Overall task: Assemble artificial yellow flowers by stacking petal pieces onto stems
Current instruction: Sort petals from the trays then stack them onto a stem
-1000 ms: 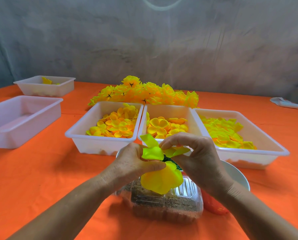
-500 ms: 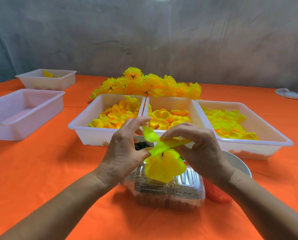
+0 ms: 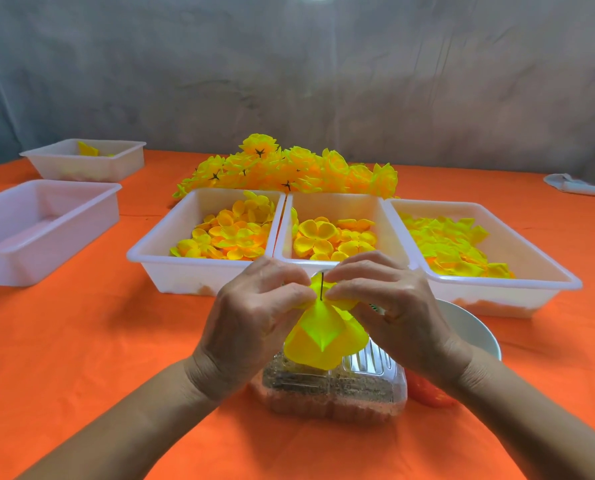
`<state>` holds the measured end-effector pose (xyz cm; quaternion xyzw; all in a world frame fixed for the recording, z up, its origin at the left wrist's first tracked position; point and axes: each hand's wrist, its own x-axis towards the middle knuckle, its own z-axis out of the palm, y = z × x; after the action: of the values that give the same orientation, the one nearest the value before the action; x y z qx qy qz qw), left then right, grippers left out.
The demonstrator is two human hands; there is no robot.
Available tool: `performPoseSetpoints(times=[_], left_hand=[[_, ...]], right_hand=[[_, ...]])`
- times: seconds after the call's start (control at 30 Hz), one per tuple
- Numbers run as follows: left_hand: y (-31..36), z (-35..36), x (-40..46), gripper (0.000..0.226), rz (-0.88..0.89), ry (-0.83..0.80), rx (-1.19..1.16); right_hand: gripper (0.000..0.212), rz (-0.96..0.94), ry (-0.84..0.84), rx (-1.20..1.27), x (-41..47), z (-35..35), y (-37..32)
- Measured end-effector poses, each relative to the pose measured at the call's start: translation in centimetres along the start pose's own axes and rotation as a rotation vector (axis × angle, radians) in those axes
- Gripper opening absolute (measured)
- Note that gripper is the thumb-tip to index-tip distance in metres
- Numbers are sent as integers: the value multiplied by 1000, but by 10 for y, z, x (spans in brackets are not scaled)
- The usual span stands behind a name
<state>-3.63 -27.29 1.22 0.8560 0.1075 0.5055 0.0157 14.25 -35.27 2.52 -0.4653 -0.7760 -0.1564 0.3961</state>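
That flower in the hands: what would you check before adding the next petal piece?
1. Both hands hold it: left hand and right hand pinch the flower. Ok.
2. Stem pokes up through the petals. Ok.
3. Top petal piece fully seated on the stem: cannot tell, fingers hide it.
4. More pieces available: middle tray holds plenty. Ok.
5. A hand free to reach for one: not ok, both busy.

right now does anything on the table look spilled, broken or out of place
Nothing stands out. Both hands, left and right, pinch the yellow petal piece on its thin dark stem. The loose petals lie inside the white trays, and the finished flowers are heaped behind them.
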Motion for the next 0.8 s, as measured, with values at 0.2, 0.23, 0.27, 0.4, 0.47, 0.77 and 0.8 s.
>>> performPoseSetpoints(times=[0.2, 0.23, 0.27, 0.4, 0.47, 0.77, 0.8], left_hand=[[-1, -1, -4, 17, 41, -37, 27], [-1, -2, -4, 17, 47, -40, 26], [0, -2, -5, 17, 51, -44, 24], [0, -2, -6, 17, 49, -48, 33], [0, -1, -7, 16, 50, -54, 36], [3, -1, -7, 17, 92, -98, 82], [4, -1, -7, 17, 104, -107, 108]], right_hand=[[13, 4, -45, -20, -7, 4, 2], [13, 9, -48, -22, -8, 4, 2], [13, 13, -48, -25, -8, 5, 1], [12, 20, -56, -16, -10, 4, 1], [12, 25, -60, -7, -9, 4, 2], [14, 42, -108, 23, -9, 4, 4], [15, 43, -116, 29, -10, 4, 4]])
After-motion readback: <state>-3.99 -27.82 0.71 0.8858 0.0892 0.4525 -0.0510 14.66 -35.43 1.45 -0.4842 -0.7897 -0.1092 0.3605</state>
